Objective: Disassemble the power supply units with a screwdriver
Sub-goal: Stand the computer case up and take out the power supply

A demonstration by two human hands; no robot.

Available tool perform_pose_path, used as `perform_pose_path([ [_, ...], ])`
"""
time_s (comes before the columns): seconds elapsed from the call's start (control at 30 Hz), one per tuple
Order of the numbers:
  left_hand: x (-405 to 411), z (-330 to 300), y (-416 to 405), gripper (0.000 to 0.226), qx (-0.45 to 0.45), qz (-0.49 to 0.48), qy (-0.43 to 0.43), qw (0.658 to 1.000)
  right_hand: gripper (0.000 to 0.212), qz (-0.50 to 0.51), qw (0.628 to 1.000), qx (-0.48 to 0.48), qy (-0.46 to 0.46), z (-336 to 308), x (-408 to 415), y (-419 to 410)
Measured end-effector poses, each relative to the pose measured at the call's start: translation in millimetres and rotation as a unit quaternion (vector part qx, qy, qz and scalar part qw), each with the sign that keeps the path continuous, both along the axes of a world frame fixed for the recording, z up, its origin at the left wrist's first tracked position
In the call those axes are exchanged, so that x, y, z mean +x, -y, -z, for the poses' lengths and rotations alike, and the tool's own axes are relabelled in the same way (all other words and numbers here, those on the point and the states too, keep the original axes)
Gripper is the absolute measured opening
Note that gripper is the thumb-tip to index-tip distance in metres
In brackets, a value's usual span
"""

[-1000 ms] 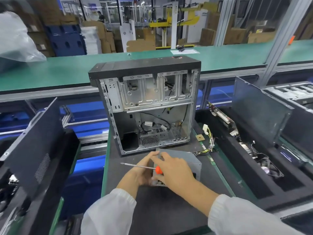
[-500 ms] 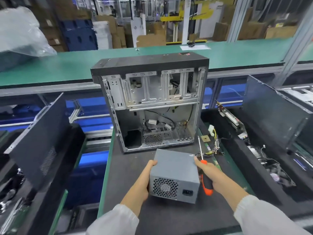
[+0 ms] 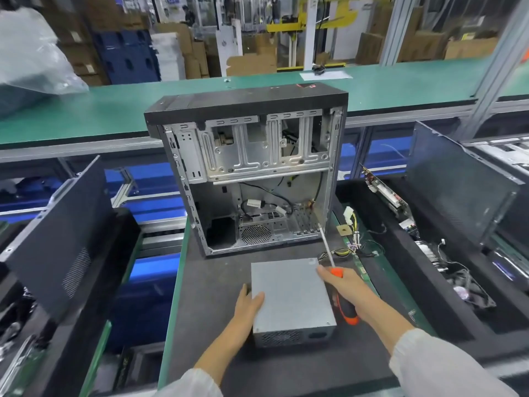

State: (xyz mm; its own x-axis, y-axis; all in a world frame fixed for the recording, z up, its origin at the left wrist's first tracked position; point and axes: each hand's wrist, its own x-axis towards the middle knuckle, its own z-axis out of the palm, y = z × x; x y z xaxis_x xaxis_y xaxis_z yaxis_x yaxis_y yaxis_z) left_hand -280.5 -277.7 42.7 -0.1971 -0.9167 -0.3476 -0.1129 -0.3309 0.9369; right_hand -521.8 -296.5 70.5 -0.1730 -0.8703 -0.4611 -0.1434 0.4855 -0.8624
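Note:
A grey power supply unit [image 3: 290, 296] lies flat on the dark mat [image 3: 217, 282], its vented end facing me. My left hand [image 3: 247, 306] rests against its left side with the thumb on the top. My right hand [image 3: 345, 287] is at its right edge and grips an orange-and-black screwdriver [image 3: 337, 279], whose metal shaft points up and away toward the case. Behind stands an open computer case [image 3: 252, 167], side panel off, with loose cables inside.
A bundle of wires with a white connector [image 3: 353, 233] lies to the right of the case. Black bins flank the mat, the right bin [image 3: 429, 267] holding boards and a fan, the left bin [image 3: 57, 239] a panel. A green conveyor [image 3: 114, 107] runs behind.
The power supply has been tipped from standing on edge to lying flat, its broad face now up. Both hands stayed on its sides; the screwdriver remains in my right hand.

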Motion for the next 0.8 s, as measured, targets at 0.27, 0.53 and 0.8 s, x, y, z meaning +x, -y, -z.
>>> perform_pose_path([
  [0.27, -3, -9, 31, 0.043, 0.001, 0.003, 0.0, 1.0, 0.013, 0.317, 0.921, 0.061, 0.219, 33, -59, 72],
  [0.53, 1, -12, 36, 0.037, 0.011, 0.004, 0.004, 1.0, 0.017, 0.404, 0.892, -0.021, 0.203, 38, -44, 66],
  [0.8, 3, -10, 38, 0.042, 0.011, 0.017, -0.002, 1.0, 0.021, 0.247, 0.939, -0.228, 0.07, -10, -30, 78],
])
